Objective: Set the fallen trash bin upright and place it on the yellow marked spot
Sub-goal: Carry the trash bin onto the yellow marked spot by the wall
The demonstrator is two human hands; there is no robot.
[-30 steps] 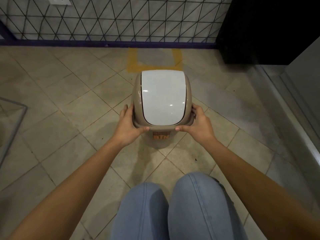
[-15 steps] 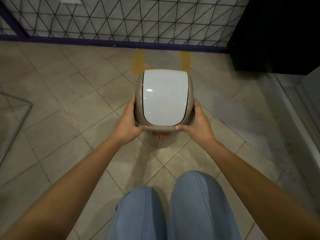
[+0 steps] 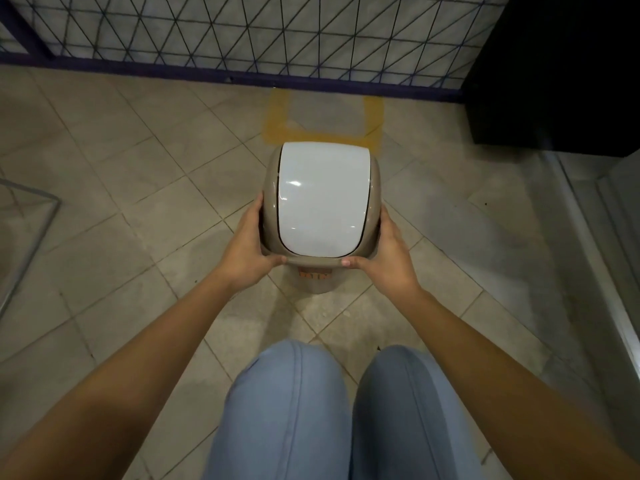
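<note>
Nearer the yellow marked spot [image 3: 323, 119] now — one trash bin [image 3: 320, 202], two hands.

Trash bin [image 3: 321, 216] upright between left hand [image 3: 248, 251] and right hand [image 3: 388, 255], just before marked spot [image 3: 325, 114]; fence [image 3: 242, 39] behind; knees [image 3: 346, 403] nearest.

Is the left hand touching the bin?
Touching. Head view: left hand presses the trash bin side, thumb on its front rim, no gap.
</note>
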